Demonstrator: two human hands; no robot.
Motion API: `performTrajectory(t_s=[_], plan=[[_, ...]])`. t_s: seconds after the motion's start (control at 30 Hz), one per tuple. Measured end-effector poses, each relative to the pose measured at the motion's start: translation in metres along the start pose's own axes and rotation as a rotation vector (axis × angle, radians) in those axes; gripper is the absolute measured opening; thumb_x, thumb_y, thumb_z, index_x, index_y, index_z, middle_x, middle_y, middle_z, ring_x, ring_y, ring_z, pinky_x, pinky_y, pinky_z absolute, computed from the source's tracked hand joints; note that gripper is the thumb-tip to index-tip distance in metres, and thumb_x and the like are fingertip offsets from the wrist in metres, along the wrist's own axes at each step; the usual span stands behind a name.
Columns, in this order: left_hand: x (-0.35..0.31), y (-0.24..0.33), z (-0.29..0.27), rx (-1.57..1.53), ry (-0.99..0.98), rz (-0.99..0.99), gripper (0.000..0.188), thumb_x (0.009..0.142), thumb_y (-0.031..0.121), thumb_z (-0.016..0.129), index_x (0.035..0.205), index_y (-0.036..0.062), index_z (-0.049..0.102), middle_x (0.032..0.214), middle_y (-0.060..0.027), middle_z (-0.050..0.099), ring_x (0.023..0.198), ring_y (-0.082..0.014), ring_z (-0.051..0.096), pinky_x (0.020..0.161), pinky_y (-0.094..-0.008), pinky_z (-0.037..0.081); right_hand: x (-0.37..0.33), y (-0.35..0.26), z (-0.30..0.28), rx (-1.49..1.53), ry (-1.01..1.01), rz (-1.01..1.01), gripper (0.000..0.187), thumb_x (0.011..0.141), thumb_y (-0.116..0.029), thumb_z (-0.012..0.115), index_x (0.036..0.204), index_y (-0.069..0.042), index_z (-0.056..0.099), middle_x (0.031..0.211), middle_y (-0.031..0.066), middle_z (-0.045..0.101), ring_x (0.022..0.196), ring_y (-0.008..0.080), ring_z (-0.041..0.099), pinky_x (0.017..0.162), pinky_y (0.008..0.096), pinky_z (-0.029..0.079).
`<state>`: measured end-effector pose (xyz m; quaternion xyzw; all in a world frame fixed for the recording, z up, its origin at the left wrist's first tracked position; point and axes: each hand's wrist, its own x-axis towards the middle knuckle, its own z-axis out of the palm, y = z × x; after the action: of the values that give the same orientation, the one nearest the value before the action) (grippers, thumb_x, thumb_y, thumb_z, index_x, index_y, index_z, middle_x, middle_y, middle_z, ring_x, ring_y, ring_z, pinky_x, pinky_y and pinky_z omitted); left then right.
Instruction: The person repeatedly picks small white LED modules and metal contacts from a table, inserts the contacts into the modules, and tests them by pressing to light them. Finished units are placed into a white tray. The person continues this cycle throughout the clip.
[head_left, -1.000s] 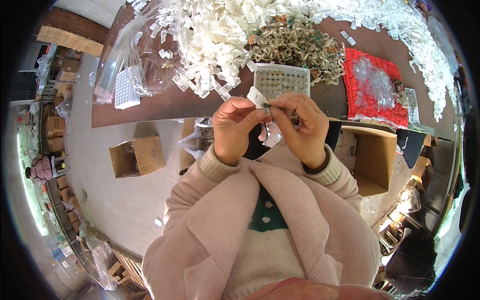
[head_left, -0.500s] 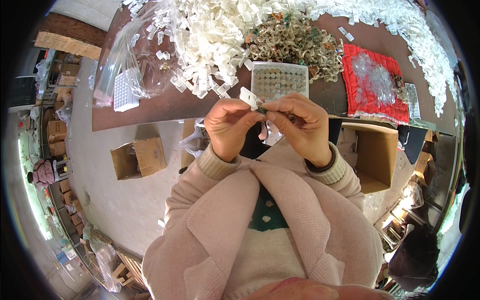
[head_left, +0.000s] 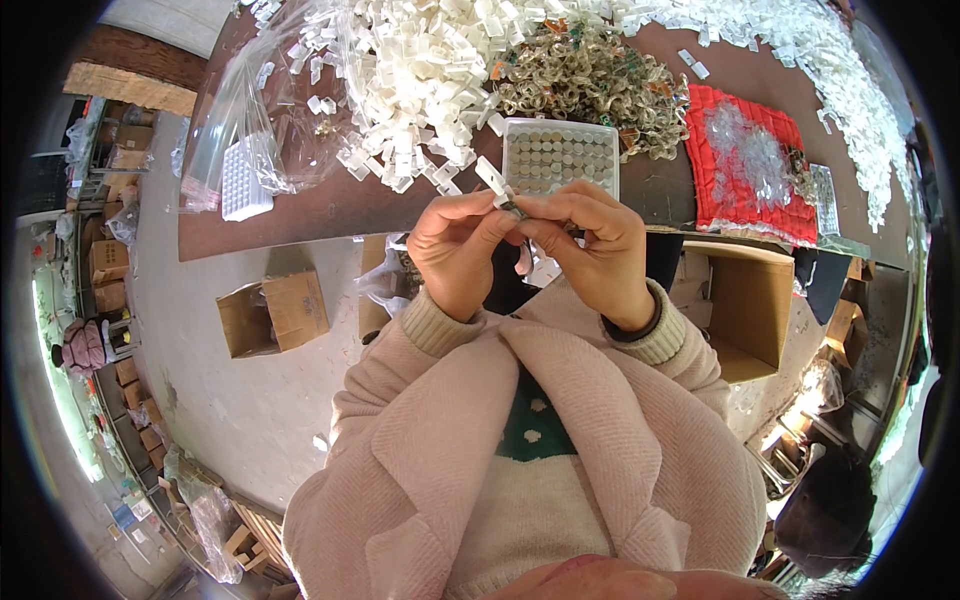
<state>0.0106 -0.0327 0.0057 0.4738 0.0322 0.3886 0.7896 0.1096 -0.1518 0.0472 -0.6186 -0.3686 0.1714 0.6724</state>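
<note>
- Head view: I see the left hand [head_left: 453,255], its grip closed on a tilted white plastic part [head_left: 492,178], held up in front of a tray [head_left: 560,122] of round pieces.
- The right hand [head_left: 592,252] pinches a small dark piece [head_left: 517,212] at the part's lower end (mostly hidden, so I cannot make out its shape).
- Past the hands, a white heap [head_left: 425,95] and a red cloth [head_left: 710,190] lie on the surface [head_left: 300,218].

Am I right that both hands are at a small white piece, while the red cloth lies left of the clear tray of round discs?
Not quite: the head view shows the red cloth lying right of the clear tray; the left hand and right hand are indeed at the small white piece.
</note>
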Motion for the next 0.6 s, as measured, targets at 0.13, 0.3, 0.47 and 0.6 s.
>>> performTrajectory(t_s=[0.13, 0.3, 0.47, 0.6], plan=[[-0.002, -0.001, 0.003, -0.001, 0.067, -0.025, 0.02, 0.093, -0.01, 0.061, 0.11, 0.0006, 0.059, 0.093, -0.0153, 0.068, 0.072, -0.0188, 0.068, 0.048, -0.0299, 0.057, 0.0, -0.001, 0.004, 0.034, 0.0, 0.025, 0.027, 0.08, 0.005, 0.076, 0.106, -0.003, 0.076, 0.086, 0.0082, 0.069, 0.072, 0.0143, 0.064, 0.063, 0.025, 0.05], [-0.002, 0.001, 0.005, -0.051, 0.128, -0.134, 0.015, 0.094, -0.006, 0.062, 0.106, 0.001, 0.057, 0.091, -0.0144, 0.069, 0.069, -0.0179, 0.067, 0.048, -0.0294, 0.055, 0.001, -0.002, 0.001, -0.255, 0.017, -0.125, 0.029, 0.077, 0.004, 0.077, 0.104, -0.005, 0.075, 0.086, 0.0076, 0.067, 0.074, 0.0211, 0.063, 0.067, 0.0291, 0.051], [-0.001, 0.005, 0.001, -0.102, 0.072, -0.22, 0.016, 0.097, 0.001, 0.063, 0.112, -0.0002, 0.059, 0.095, -0.0137, 0.072, 0.076, -0.0183, 0.068, 0.069, -0.0304, 0.057, 0.002, 0.004, 0.001, -0.413, 0.032, -0.338, 0.03, 0.079, 0.01, 0.072, 0.106, -0.002, 0.074, 0.093, 0.0086, 0.065, 0.086, 0.0221, 0.064, 0.073, 0.0299, 0.052], [-0.003, 0.011, 0.002, 0.005, 0.091, -0.261, 0.019, 0.098, 0.001, 0.061, 0.117, -0.002, 0.058, 0.096, -0.0136, 0.072, 0.078, -0.0194, 0.069, 0.07, -0.0309, 0.058, 0.002, 0.01, 0.005, -0.495, 0.07, -0.379, 0.031, 0.074, 0.005, 0.072, 0.102, -0.007, 0.073, 0.091, 0.0057, 0.066, 0.082, 0.026, 0.061, 0.074, 0.0336, 0.05]])
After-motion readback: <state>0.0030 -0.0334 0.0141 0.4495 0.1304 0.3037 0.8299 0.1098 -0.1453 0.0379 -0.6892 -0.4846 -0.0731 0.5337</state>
